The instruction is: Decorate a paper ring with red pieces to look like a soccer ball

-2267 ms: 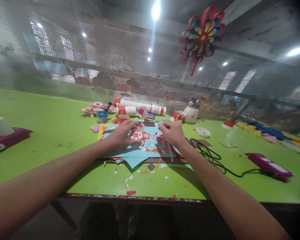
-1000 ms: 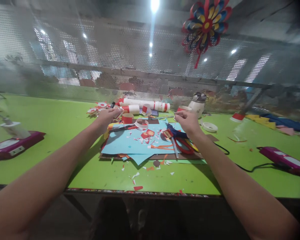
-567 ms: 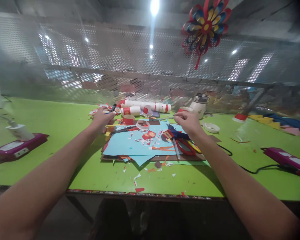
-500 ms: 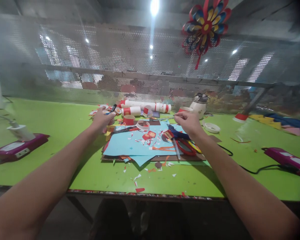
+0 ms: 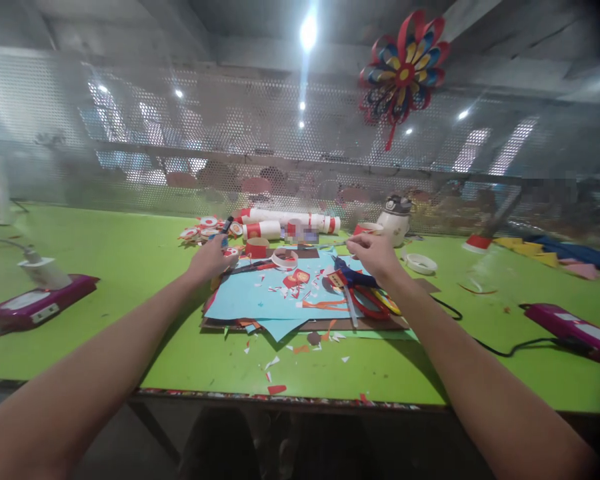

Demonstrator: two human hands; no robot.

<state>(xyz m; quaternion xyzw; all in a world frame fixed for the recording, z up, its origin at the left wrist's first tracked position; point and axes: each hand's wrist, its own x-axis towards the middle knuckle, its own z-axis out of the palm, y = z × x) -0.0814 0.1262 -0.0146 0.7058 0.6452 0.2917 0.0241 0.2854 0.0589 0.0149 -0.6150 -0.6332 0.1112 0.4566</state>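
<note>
My left hand point(image 5: 211, 260) is closed at the left edge of the blue paper. At its fingertips shows a small red and white round paper piece point(image 5: 231, 252). Just beyond are a black-tipped object point(image 5: 228, 225) and a pile of red and white paper pieces point(image 5: 200, 230). My right hand point(image 5: 377, 255) hovers over the right side, thumb and fingers drawn together; what they pinch, if anything, I cannot make out. Beneath it lie a dark blue tool point(image 5: 353, 272) and red-handled scissors point(image 5: 373, 305). Paper scraps point(image 5: 296, 278) are scattered on the light blue paper point(image 5: 250, 293).
Behind the paper stand a red paper ring point(image 5: 257, 248), a white tape roll point(image 5: 285, 259) and white tubes point(image 5: 290, 219). A bottle point(image 5: 396, 217) is at the back right. Purple power strips point(image 5: 40, 303) lie on both sides of the green table point(image 5: 145, 267). A paper flower point(image 5: 405, 73) hangs above.
My left hand has drawn back toward me from the pile, with the red and white round piece now showing at its fingertips. My right hand stays nearly in place. The view tilted slightly up.
</note>
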